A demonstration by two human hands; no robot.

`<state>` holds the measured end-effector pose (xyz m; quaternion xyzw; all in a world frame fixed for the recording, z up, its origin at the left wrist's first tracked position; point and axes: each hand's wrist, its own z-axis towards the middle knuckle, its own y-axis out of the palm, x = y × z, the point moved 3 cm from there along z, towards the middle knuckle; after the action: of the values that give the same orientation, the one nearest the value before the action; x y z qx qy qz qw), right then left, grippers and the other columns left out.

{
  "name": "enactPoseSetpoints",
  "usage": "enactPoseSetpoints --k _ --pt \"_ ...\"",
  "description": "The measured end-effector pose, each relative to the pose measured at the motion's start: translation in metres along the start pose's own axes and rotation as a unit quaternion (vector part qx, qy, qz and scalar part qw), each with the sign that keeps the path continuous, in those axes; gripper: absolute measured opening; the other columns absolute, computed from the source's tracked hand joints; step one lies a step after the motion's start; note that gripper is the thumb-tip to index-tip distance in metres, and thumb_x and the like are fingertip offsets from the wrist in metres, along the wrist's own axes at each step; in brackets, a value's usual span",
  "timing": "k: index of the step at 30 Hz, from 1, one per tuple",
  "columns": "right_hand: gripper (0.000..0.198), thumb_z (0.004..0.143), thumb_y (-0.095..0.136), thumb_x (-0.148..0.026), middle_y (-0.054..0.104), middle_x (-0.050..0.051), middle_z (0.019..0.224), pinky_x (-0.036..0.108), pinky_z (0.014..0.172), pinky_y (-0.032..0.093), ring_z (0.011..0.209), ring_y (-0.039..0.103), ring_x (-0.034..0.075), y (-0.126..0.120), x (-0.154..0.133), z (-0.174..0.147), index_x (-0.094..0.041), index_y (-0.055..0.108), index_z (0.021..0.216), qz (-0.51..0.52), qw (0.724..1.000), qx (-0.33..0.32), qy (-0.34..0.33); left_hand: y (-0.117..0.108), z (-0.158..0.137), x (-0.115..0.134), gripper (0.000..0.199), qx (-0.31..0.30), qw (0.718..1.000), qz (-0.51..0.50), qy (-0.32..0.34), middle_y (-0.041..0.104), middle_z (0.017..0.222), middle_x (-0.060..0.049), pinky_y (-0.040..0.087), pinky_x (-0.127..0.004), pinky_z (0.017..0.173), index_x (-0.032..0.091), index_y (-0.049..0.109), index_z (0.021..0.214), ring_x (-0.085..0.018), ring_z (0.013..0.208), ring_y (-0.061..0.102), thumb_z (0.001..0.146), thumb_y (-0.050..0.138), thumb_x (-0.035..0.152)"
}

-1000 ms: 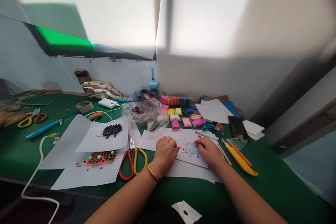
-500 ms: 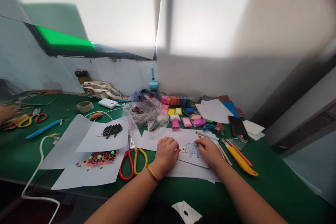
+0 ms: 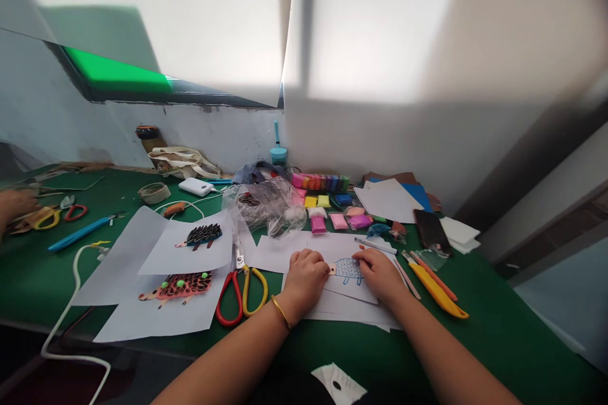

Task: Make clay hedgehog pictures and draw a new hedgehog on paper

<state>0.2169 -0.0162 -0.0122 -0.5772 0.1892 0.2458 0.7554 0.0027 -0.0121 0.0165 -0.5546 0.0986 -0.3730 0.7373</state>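
A paper sheet [image 3: 363, 294] with a blue-outlined hedgehog picture [image 3: 346, 269] lies in front of me; the hedgehog has a peach-coloured face. My left hand [image 3: 306, 278], with a gold bangle at its wrist, is closed, its curled fingertips at the hedgehog's snout. Whatever those fingers hold, if anything, is hidden. On the other side, my right hand [image 3: 381, 273] rests on the sheet by the hedgehog's back. Its thumb and forefinger are pressed together, and I cannot make out anything between them. More white paper [image 3: 285, 253] lies underneath.
Red-and-yellow-handled scissors [image 3: 242, 291] lie left of my hands, beside two hedgehog pictures [image 3: 204, 236]. Clay packets [image 3: 318, 223] and a plastic bag [image 3: 266, 202] lie behind. A yellow cutter [image 3: 437, 290] and dark phone [image 3: 431, 231] are at right. Another person's hand [image 3: 16, 204] is far left.
My left hand has shifted slightly right, its fingertips now over the hedgehog's snout. My right hand stays nearly still. The other person's hand at far left has moved a little.
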Motion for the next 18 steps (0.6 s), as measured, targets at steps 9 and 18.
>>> enactPoseSetpoints --k 9,18 --pt "0.031 0.082 0.044 -0.019 0.071 0.005 0.104 0.038 0.101 0.042 0.113 0.058 0.022 -0.0030 -0.0037 -0.0010 -0.022 0.072 0.096 0.008 1.000 0.005 0.004 -0.0019 0.0013 -0.0010 0.014 0.010 1.000 0.003 -0.006 0.065 0.092 -0.003 0.034 -0.039 0.083 0.025 0.071 0.085 -0.021 0.096 0.052 0.091 0.059 0.023" --pt "0.031 0.083 0.044 -0.020 0.071 0.006 0.103 0.037 0.099 0.043 0.109 0.059 0.022 -0.0021 -0.0012 -0.0005 -0.021 0.072 0.096 0.010 1.000 0.002 0.000 -0.0050 -0.0046 -0.0050 0.011 0.015 0.999 0.025 0.017 0.064 0.099 -0.002 0.034 -0.041 0.084 0.029 0.072 0.091 -0.022 0.098 0.050 0.089 0.062 0.025"
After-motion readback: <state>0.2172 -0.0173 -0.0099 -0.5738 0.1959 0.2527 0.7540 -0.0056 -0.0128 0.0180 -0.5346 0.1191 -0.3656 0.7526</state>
